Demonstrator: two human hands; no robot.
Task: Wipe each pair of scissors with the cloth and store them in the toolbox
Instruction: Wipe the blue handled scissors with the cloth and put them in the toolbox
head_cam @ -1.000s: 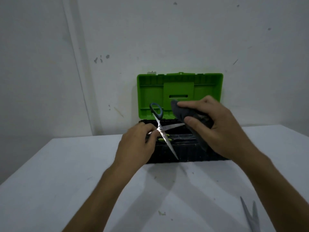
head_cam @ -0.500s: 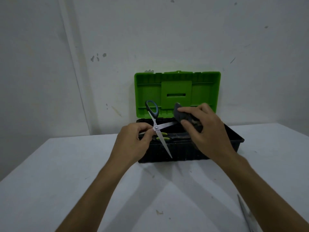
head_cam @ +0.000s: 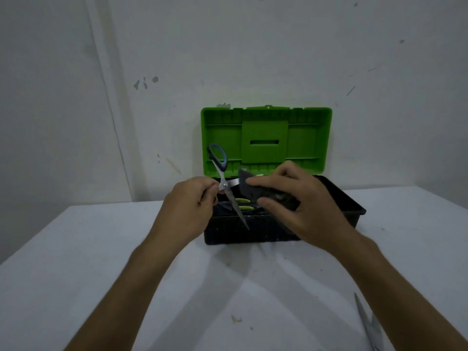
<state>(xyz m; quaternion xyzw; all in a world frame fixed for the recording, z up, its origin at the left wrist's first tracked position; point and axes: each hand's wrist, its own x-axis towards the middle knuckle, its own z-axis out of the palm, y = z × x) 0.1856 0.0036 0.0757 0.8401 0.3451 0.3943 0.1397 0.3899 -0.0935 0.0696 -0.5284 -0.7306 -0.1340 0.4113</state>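
White table (head_cam: 101, 262) carries the black plastic toolbox (head_cam: 253, 231), its green lid (head_cam: 266, 138) open so scissors can go in. The right hand (head_cam: 304, 206) grips the dark cloth (head_cam: 253, 188), folded around one steel blade for wiping. The left hand (head_cam: 187, 206) pinches the open blue-handled scissors (head_cam: 228, 188) near the pivot, above the box. Another metal pair (head_cam: 369, 325) waits on the table.

Two hands (head_cam: 187, 206), one cloth (head_cam: 249, 188), one toolbox (head_cam: 253, 231), perhaps three scissors (head_cam: 224, 183) (one inside, unclear).
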